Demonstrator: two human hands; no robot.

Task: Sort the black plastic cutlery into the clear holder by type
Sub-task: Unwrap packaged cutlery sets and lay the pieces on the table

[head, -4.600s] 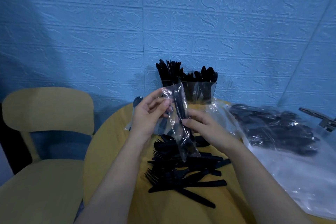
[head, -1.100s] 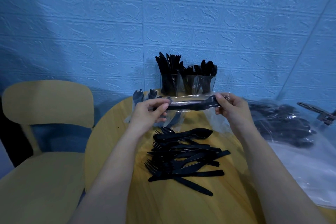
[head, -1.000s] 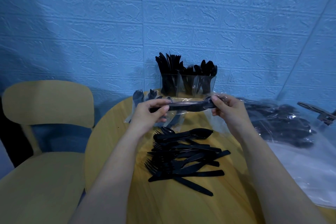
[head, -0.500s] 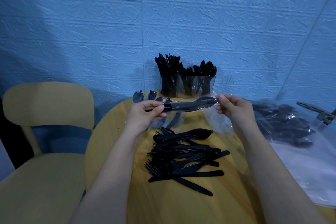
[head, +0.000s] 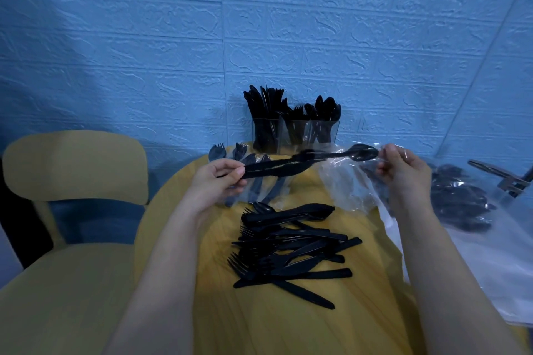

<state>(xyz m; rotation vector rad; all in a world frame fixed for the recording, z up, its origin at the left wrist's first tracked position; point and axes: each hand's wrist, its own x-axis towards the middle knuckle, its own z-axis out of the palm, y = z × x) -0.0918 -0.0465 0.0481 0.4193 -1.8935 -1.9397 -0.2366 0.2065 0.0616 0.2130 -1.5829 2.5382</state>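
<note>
Wall: a blue embossed brick-pattern wall (head: 288, 37) fills the background
Chair: a yellow chair (head: 72, 210) stands just beside the table, on the person's left
Table: a round yellow table (head: 288, 326) carries the work
Big bag: a large clear bag of wrapped black cutlery (head: 461, 204) lies at the right edge
Loose pile: unwrapped forks, knives and spoons (head: 288, 242) lie heaped mid-table, not yet sorted
Holder: the clear holder (head: 294, 135) stands at the far rim against the wall, three compartments already bristling with upright black pieces
Set in hand: a black cutlery set (head: 302, 163) hangs level above the table, in front of the holder, spoon bowl to the right
Left hand: the left hand (head: 216, 184) pinches the handle ends between thumb and fingers
Right hand: the right hand (head: 403, 170) pinches the clear wrapper (head: 346, 181) past the spoon bowl, the film trailing down
Handling: light, stiff and likely slick plastic that could snap if bent; best gripped at the handles, while the limp film slides off
</note>
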